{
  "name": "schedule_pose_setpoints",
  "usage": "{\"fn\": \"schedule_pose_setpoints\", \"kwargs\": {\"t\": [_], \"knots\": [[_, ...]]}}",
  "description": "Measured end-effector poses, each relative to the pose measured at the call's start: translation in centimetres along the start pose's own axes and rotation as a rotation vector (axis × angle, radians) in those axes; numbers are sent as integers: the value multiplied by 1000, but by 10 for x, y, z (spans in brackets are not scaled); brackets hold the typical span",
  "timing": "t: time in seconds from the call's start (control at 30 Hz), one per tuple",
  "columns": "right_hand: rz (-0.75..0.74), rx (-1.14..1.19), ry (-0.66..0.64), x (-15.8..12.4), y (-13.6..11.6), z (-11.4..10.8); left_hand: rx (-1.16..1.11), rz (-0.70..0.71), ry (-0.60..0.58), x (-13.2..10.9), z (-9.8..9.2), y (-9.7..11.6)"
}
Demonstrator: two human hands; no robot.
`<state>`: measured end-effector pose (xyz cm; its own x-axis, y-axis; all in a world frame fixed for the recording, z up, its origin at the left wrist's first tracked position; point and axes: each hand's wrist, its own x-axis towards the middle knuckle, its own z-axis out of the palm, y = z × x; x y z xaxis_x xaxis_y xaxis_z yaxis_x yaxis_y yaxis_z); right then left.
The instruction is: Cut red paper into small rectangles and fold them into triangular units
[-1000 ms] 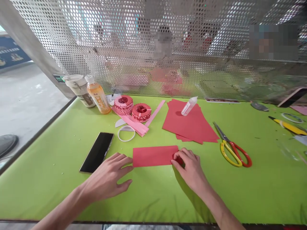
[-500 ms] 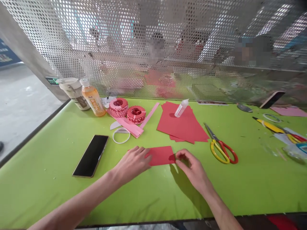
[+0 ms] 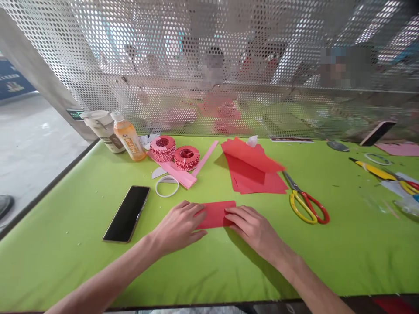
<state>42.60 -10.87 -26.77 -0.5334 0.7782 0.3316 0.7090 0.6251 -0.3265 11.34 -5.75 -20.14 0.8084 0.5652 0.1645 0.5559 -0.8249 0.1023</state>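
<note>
A small folded red paper (image 3: pixel 216 213) lies on the green table (image 3: pixel 65 244) in front of me. My left hand (image 3: pixel 178 226) rests flat on its left end, fingers stretched out. My right hand (image 3: pixel 253 229) lies flat on its right end, fingers extended and pressing down. A stack of red sheets (image 3: pixel 252 172) sits just beyond, its top sheet lifted and curled up. The tip of a white glue bottle (image 3: pixel 252 140) shows behind that sheet.
A black phone (image 3: pixel 127 213) lies to the left, yellow-and-red scissors (image 3: pixel 307 203) to the right. Two pink paper rolls (image 3: pixel 175 151), pink strips, a white ring (image 3: pixel 166 185), an orange drink bottle (image 3: pixel 128 135) and a cup (image 3: pixel 101 124) stand at the back left. A perforated metal screen backs the table; people sit behind it.
My left hand slid right onto the red paper and my right hand went from pinching its edge to lying flat. The paper looks shorter. The stack's top sheet has lifted, hiding most of the glue bottle.
</note>
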Motion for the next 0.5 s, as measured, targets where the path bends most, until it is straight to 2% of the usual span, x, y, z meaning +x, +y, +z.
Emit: {"fn": "schedule_pose_setpoints", "kwargs": {"t": [0.23, 0.5], "knots": [[-149, -52, -63, 20, 18, -12, 54, 55, 26, 0, 6, -3], [-172, -64, -27, 34, 7, -3, 69, 48, 65, 6, 13, -2]]}}
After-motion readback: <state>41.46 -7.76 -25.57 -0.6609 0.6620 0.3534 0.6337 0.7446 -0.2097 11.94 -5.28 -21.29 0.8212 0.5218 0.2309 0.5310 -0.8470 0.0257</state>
